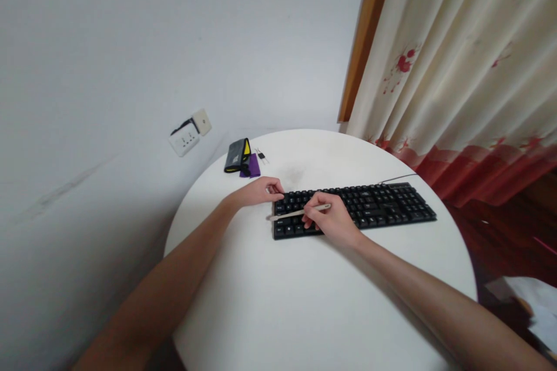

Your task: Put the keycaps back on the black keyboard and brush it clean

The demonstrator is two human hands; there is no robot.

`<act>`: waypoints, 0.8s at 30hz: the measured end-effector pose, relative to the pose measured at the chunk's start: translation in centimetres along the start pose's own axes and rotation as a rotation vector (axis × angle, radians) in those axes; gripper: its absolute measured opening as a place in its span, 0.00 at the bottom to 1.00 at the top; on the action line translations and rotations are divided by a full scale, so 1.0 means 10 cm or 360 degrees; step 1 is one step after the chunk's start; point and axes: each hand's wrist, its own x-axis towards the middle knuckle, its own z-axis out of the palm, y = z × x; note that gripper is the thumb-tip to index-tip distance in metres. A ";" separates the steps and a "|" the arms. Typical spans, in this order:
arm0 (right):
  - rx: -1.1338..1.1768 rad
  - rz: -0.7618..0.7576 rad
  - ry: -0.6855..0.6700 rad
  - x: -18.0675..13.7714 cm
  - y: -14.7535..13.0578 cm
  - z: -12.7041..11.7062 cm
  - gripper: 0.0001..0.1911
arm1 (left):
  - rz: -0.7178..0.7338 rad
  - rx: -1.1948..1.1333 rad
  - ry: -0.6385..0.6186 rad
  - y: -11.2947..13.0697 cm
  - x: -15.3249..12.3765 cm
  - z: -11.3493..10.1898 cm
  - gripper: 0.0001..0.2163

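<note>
My hands at the keyboard's left end

My right hand (333, 221) pinches a slim pale stick (300, 212) over the black keyboard (383, 204) mid-frame; my left hand (261, 190), fingers curled, grips its upper-left corner.

Home room: floral curtain (456, 69), wall socket (185, 140), round white table (304, 301).

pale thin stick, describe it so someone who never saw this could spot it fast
On the round white table lies a black keyboard, the left hand at its left end. Over its left keys the right hand pinches a slim pale beige stick, the only light, thin thing against the dark keys.
</note>
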 end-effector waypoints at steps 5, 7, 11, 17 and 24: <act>0.0018 0.0042 0.0062 0.02 -0.02 -0.04 0.06 | 0.0006 0.0007 0.0010 0.00 0.00 -0.01 0.16; 0.0010 0.0046 0.0067 0.03 -0.03 -0.07 0.06 | 0.0009 0.0015 0.0016 0.00 0.00 -0.01 0.16; -0.0062 0.0065 0.0059 0.05 -0.01 -0.10 0.07 | -0.0001 0.0031 0.0033 -0.01 0.01 0.00 0.15; -0.0651 -0.0066 0.0012 0.00 0.11 -0.03 0.07 | 0.0012 0.0038 0.0032 0.01 0.00 0.00 0.13; -0.1203 -0.0122 -0.0071 0.03 -0.01 -0.17 0.09 | 0.0010 0.0040 0.0027 0.02 0.00 0.00 0.13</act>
